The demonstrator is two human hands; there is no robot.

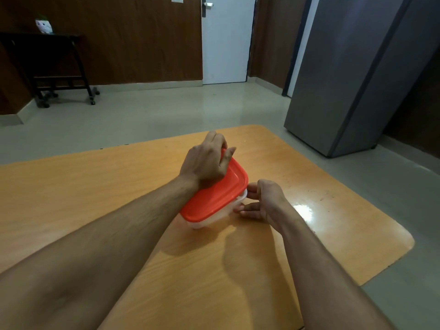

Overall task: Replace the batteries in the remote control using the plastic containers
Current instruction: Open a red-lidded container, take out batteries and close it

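Left hand (206,163) curls over the red lid's (214,194) far edge; right hand (264,201), fingers relaxed, steadies the container (214,219) mid-table (71,198). A jerked lid could spill whatever is inside.

Contents of the clear container (215,216) hidden under its orange lid (217,194); lid's far corner covered by the left hand (206,163); worktop (71,186) cut off at left.

Both bare forearms reached forward from the near edge of view, the left crossing toward the middle. The left hand (206,160) lay palm down, wrist bent, its fingers curled over the far edge of the orange lid (217,194) in a firm grip. The right hand (260,201) stood just beside, palm turned inward, fingers straight and relaxed.
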